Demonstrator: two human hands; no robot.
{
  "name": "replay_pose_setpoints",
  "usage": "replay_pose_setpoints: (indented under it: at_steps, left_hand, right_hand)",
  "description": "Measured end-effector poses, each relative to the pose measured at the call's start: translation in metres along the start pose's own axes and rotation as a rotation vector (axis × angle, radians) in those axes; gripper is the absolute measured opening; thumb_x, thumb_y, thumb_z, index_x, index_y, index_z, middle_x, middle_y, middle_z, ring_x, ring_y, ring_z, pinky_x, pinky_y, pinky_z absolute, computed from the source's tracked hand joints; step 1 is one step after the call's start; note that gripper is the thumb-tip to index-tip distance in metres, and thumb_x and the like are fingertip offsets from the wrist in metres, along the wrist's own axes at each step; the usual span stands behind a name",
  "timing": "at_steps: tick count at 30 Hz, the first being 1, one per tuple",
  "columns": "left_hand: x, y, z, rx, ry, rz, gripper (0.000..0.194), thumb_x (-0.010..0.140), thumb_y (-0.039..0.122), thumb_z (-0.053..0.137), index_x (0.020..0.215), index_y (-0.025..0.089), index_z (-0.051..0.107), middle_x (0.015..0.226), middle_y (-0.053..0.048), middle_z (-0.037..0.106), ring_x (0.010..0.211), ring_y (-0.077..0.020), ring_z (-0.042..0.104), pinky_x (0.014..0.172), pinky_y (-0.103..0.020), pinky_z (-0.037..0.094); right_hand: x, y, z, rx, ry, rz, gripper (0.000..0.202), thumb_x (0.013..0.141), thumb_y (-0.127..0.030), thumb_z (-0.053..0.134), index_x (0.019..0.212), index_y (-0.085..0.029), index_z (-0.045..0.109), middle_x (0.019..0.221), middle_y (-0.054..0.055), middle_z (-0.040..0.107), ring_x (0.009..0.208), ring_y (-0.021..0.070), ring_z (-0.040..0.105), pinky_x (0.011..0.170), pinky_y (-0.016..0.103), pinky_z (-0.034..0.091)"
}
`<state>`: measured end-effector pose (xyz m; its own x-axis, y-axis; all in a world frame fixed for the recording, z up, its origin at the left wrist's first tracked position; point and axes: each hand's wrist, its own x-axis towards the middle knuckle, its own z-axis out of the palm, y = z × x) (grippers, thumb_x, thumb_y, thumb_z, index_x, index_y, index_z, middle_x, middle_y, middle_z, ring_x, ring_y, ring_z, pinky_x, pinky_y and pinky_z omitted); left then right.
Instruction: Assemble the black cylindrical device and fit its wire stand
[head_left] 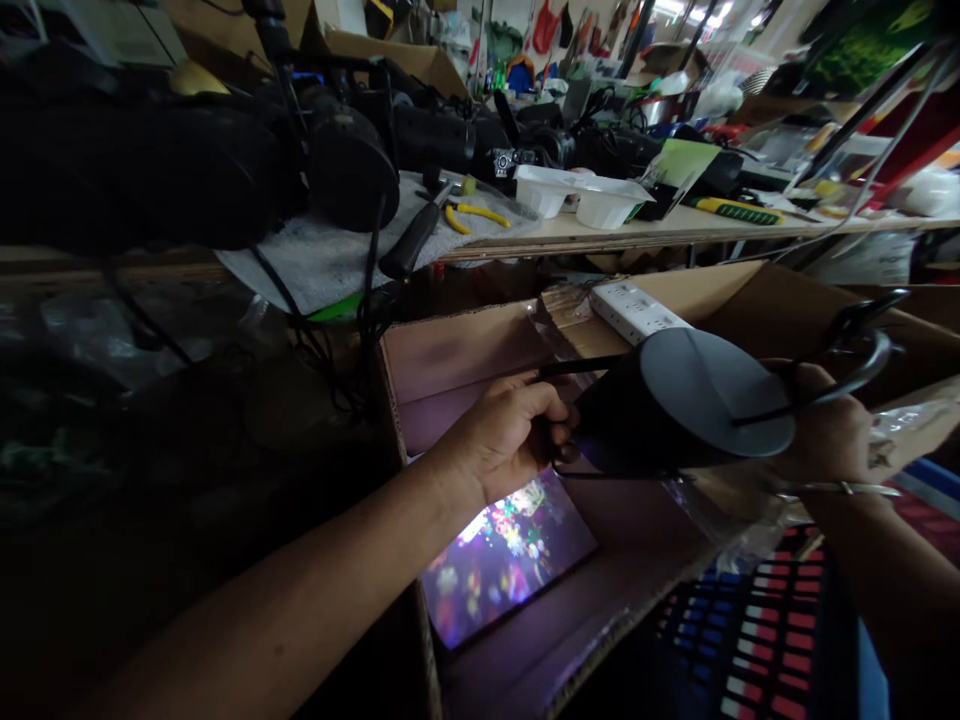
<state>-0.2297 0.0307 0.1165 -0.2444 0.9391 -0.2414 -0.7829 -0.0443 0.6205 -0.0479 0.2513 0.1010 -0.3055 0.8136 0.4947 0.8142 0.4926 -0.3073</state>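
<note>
left hand (501,432) pinches projector (679,400) rear | right hand (829,435) grips handle end | long axis left-right, over cardboard box (450,350)

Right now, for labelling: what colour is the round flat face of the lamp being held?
Grey round flat face, head view.

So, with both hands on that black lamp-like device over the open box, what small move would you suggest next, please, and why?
Probably lower it a little, straight down into the cardboard box. The left hand grips the black device at its narrow end and the right hand supports the other side, so it hangs above the box, whose floor holds a lit, colourful panel; I would set it beside that.
</note>
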Motion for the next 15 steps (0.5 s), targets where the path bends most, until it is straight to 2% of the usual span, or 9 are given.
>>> replay_pose_setpoints:
  at_steps: [10, 15]
  left_hand:
    - [0.000, 0.000, 0.000, 0.000, 0.004, -0.012, 0.022, 0.058, -0.001, 0.042, 0.070, 0.013, 0.053, 0.048, 0.003, 0.043, 0.040, -0.0062, 0.035, 0.041, -0.019, 0.032]
    - [-0.002, 0.000, -0.001, 0.002, 0.008, -0.014, 0.022, 0.057, -0.001, 0.042, 0.072, 0.013, 0.053, 0.049, 0.003, 0.043, 0.040, -0.0058, 0.035, 0.041, -0.018, 0.032]
  right_hand:
    - [-0.001, 0.001, 0.001, -0.027, -0.034, 0.045, 0.039, 0.073, -0.040, 0.041, 0.096, -0.017, 0.063, 0.088, 0.016, 0.066, 0.085, 0.0314, 0.061, 0.066, 0.034, 0.040]
    - [0.000, 0.009, 0.006, -0.027, 0.032, -0.057, 0.033, 0.074, -0.039, 0.043, 0.090, -0.019, 0.064, 0.081, 0.013, 0.066, 0.080, 0.0283, 0.062, 0.060, 0.031, 0.041]
